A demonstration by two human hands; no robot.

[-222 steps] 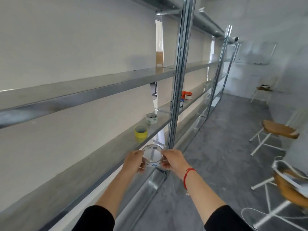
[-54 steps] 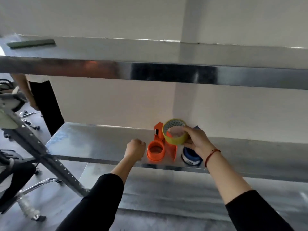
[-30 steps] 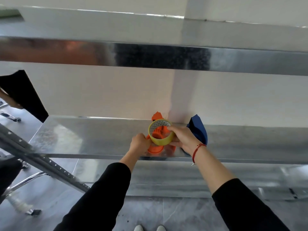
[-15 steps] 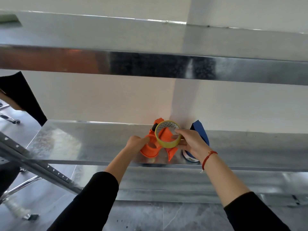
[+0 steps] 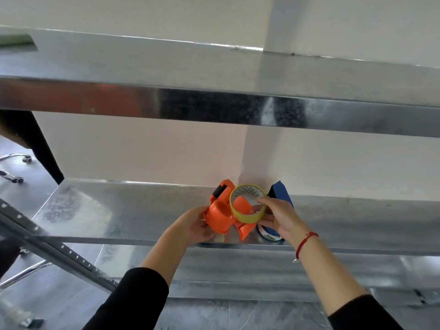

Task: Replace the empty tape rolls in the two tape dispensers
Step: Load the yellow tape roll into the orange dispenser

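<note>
An orange tape dispenser (image 5: 220,214) is tilted at the front of the middle metal shelf (image 5: 119,210), and my left hand (image 5: 194,226) grips its round hub side. My right hand (image 5: 279,216) holds a yellow tape roll (image 5: 247,216) right against the dispenser, with part of the orange body showing through the ring. Behind my right hand stands a blue tape dispenser (image 5: 281,192), with a blue-and-white roll (image 5: 269,234) at its base, mostly hidden by my wrist.
An upper metal shelf (image 5: 214,75) runs overhead and a lower shelf (image 5: 238,267) sits below. A slanted perforated steel upright (image 5: 59,248) crosses the lower left. Chair legs with casters (image 5: 14,167) stand on the grey floor at far left.
My left hand has taken hold of the orange dispenser and tipped it. My right hand has brought the yellow roll down onto it. Earlier I stood farther along the shelving holding a white roll.
</note>
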